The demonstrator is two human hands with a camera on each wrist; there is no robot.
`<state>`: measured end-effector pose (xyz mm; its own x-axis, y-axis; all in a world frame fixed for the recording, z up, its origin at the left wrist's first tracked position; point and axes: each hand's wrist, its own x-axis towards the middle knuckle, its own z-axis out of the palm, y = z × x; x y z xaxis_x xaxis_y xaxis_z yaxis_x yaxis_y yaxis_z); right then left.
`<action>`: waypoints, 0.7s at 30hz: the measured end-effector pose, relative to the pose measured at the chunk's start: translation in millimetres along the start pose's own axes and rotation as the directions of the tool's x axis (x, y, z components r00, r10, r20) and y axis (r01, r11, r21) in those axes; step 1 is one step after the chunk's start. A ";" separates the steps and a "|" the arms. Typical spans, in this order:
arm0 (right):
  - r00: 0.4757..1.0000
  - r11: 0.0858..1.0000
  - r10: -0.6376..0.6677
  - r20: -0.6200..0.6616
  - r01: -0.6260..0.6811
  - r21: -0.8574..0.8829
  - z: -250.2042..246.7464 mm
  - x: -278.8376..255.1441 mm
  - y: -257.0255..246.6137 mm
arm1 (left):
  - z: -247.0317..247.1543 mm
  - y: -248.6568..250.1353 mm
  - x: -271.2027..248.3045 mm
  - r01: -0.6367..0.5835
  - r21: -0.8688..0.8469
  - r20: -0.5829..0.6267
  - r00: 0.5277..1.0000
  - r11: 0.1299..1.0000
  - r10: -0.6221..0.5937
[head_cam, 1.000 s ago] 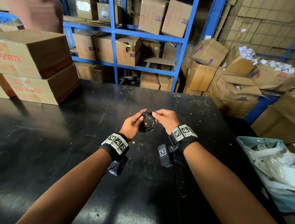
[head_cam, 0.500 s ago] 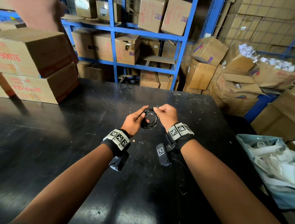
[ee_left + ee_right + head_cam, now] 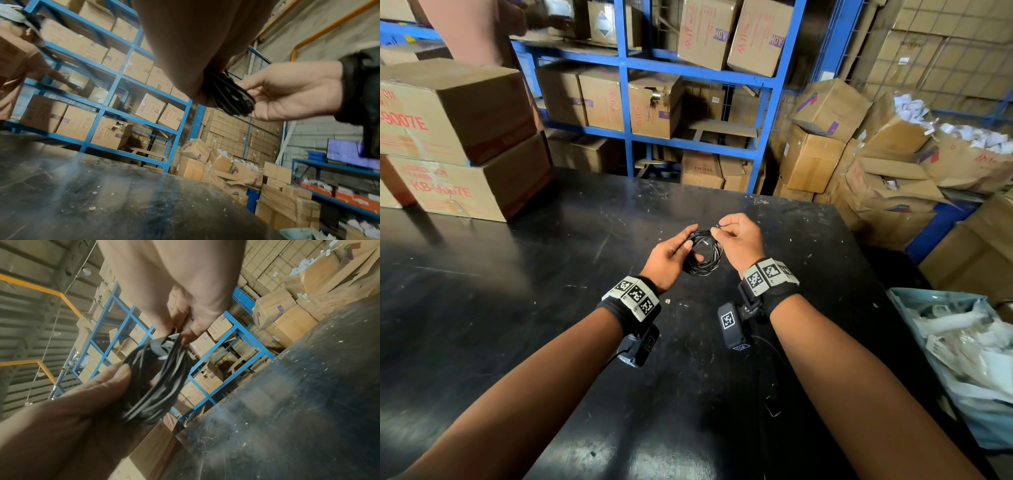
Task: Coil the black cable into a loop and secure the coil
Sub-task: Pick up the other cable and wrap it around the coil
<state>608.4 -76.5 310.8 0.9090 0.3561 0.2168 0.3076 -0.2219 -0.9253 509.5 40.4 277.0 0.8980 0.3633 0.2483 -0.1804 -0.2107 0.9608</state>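
Note:
The black cable (image 3: 703, 255) is wound into a small round coil of several turns, held above the black table (image 3: 551, 308) between both hands. My left hand (image 3: 671, 255) grips the coil's left side, thumb and fingers round the strands. My right hand (image 3: 736, 240) pinches something small at the coil's top right. In the right wrist view the coil (image 3: 156, 386) is blurred, and a small grey piece (image 3: 164, 347) sits at its top under my right fingertips (image 3: 193, 331). The left wrist view shows the coil (image 3: 230, 95) edge-on between my left palm and right hand (image 3: 287, 95).
Two stacked cardboard boxes (image 3: 458, 137) stand on the table's far left. A blue bin of white plastic bags (image 3: 969, 359) sits at the table's right edge. Blue shelving (image 3: 626, 102) with cartons lies behind. Another person (image 3: 18, 65) reaches into the shelves at the left.
Both hands have risen slightly and shifted a little away from me with the coil. My right hand's pinch has moved up to the coil's top.

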 end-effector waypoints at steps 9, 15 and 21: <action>0.982 0.976 -0.067 0.179 0.101 -0.190 -12.2 -0.6 -2.4 | 1.1 7.2 -3.2 0.003 -0.050 -0.018 1.000 0.999 -0.003; 0.990 0.951 -0.089 0.109 0.117 -0.287 -9.1 -4.1 -8.3 | 2.5 4.0 -1.1 0.006 0.007 -0.011 1.000 1.000 -0.006; 0.989 0.944 -0.111 0.101 0.137 -0.300 -9.0 -4.2 -2.7 | -3.8 1.7 0.9 0.001 0.165 -0.022 1.000 0.986 0.002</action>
<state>606.2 -85.5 315.2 0.8359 0.4688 0.2855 0.4992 -0.4330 -0.7506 508.4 43.9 279.3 0.8886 0.3825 0.2532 -0.1104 -0.3576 0.9273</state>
